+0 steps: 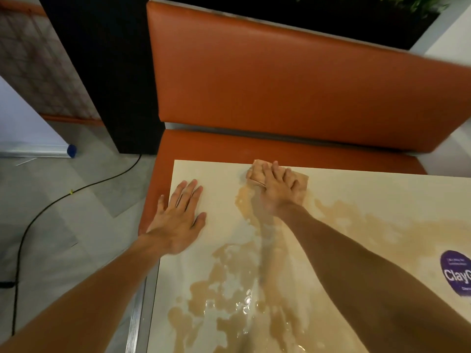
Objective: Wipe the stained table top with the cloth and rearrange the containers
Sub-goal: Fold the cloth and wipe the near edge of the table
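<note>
Head view | glossy cream tabletop [221,200] smeared with wet brown stain [237,281] | right hand [277,189], fingers straight, presses folded tan cloth [260,171] at far edge | left hand [178,215] flat, spread, at left edge | orange padded vinyl bench [293,80] beyond | purple round sticker [456,273] at right.

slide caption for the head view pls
Right hand presses cloth on stained table; left hand braces.
</note>
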`<move>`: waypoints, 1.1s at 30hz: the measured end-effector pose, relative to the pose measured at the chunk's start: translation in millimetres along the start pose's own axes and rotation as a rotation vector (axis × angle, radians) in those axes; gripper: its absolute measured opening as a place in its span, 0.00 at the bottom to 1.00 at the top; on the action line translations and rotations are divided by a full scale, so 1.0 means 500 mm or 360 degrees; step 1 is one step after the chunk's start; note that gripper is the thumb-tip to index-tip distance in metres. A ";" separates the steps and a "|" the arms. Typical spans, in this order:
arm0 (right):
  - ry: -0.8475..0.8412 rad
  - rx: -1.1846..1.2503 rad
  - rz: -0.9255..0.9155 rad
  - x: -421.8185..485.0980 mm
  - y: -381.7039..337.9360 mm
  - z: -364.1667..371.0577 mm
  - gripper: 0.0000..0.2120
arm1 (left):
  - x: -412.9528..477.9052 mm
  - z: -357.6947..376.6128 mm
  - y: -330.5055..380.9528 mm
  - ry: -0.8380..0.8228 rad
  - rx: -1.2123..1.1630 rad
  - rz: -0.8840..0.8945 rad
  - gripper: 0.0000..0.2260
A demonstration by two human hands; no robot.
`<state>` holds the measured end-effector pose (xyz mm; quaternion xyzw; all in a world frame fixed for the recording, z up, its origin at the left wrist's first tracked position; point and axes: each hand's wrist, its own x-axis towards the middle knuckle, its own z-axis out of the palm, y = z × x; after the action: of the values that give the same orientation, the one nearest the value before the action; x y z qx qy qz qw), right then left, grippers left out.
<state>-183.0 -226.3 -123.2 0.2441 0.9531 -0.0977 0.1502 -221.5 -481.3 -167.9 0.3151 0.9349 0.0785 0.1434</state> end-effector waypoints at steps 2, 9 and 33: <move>0.0037 0.0058 0.0076 -0.012 -0.020 0.013 0.32 | 0.001 -0.001 0.000 -0.0005 0.0006 0.0009 0.33; 0.0054 0.0154 0.0079 -0.044 -0.085 0.043 0.31 | 0.003 -0.006 0.001 -0.0061 -0.0030 0.0015 0.29; -0.0407 0.0265 -0.0754 -0.368 -0.037 0.076 0.31 | 0.001 -0.030 0.001 -0.0256 -0.0075 -0.0002 0.27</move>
<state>-29.4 -332.4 -95.3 0.0117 0.9455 -0.2380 0.2217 -226.3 -481.5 -153.5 0.3162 0.9185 0.0747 0.2253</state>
